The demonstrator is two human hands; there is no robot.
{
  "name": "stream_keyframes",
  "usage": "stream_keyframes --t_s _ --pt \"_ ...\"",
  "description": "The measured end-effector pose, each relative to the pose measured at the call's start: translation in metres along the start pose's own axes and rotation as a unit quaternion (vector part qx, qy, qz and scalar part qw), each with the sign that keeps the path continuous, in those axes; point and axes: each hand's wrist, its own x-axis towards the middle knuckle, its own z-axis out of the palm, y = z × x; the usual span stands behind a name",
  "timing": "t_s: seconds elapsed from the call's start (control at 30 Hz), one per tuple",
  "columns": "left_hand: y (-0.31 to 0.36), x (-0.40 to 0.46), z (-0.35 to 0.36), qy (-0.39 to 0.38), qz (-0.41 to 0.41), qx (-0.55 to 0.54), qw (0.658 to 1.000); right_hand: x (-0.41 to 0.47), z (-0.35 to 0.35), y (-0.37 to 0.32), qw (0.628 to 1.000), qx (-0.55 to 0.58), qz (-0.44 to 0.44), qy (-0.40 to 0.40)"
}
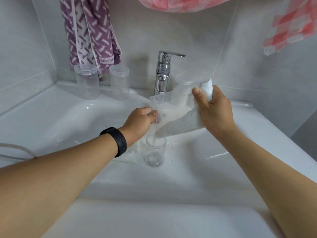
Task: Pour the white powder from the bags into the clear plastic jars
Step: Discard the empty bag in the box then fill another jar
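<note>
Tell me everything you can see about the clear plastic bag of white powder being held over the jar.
The clear plastic bag of white powder is soft, crumpled film, tilted with its open corner down over the small clear plastic jar standing in the white sink. The powder, flecked with blue specks, fills the lower side and streams into the jar's mouth. The right hand grips the raised closed end; the left hand pinches the film near the mouth. Its upper part looks empty and dusted white.

A home bathroom: a white basin with a chrome tap stands in a corner of pale grey wall tiles. A purple patterned towel hangs above the rim, and pink checked cloth hangs overhead, as on a washing line.
</note>
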Motion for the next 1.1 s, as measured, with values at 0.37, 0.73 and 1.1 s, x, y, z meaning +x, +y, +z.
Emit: stream_keyframes --t_s 0.37,0.73,1.1 --pt "-0.002 0.003 0.000 -0.007 0.005 0.001 1.000 -0.002 -0.001 -0.005 1.000 -0.016 -0.003 -0.006" --pt "-0.001 0.001 0.001 -0.015 0.002 -0.010 1.000 -0.004 -0.002 -0.010 1.000 -0.019 -0.003 -0.009" --pt "0.000 0.000 0.002 -0.011 0.001 -0.005 1.000 -0.004 -0.003 -0.012 0.999 -0.046 -0.017 -0.006"
